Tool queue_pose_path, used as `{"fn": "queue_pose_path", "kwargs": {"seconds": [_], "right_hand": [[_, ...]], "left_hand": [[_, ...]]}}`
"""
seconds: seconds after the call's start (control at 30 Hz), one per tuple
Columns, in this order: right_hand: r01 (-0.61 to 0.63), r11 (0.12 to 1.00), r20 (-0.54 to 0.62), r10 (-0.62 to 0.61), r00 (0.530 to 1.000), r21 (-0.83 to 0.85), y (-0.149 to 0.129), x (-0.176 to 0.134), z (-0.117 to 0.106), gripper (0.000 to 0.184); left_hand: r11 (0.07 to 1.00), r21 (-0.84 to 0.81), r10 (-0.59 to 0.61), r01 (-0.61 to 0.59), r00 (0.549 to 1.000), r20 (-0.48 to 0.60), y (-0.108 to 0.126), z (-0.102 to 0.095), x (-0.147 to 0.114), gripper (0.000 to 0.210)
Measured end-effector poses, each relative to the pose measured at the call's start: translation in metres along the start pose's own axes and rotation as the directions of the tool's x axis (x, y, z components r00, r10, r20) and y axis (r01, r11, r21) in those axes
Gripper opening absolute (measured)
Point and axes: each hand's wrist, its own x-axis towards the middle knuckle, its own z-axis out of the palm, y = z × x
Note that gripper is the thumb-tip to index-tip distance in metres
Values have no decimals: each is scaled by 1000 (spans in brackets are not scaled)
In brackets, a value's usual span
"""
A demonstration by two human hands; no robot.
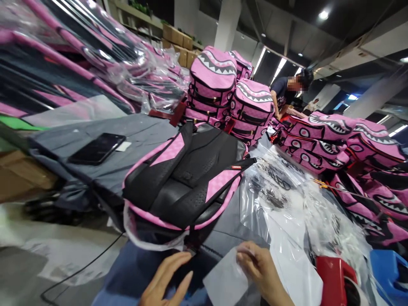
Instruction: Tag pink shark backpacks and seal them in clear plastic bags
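A black backpack with pink trim point(188, 178) lies strap side up on the grey cloth-covered table, its base toward me. White wrapping point(153, 243) hangs at its near edge. My left hand point(167, 280) is just below that edge, fingers stretched apart, with nothing visible in it. In a pinch between thumb and fingers, my right hand point(263, 272) holds a small translucent white sheet point(226, 278). The sheet hangs to the left of that hand, in front of the backpack.
A phone point(98, 148) rests on the grey cloth at left. Clear plastic bags point(274, 178) spread to the right, near a red tape dispenser point(334, 278) and a blue one point(389, 274). Stacked pink backpacks point(212, 80) stand behind. A co-worker point(283, 95) bends over the far end.
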Motion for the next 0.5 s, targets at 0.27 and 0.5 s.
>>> {"fn": "queue_pose_path", "kwargs": {"seconds": [0.27, 0.5], "right_hand": [[53, 958, 350, 52, 935, -283, -29, 5, 6, 40], [91, 924, 231, -3, 973, -371, -5, 4, -20, 44]], "left_hand": [[937, -76, -349, 340, 917, -194, 7, 60, 58, 63], [832, -305, -405, 464, 883, 239, 20, 17, 56, 57]]}}
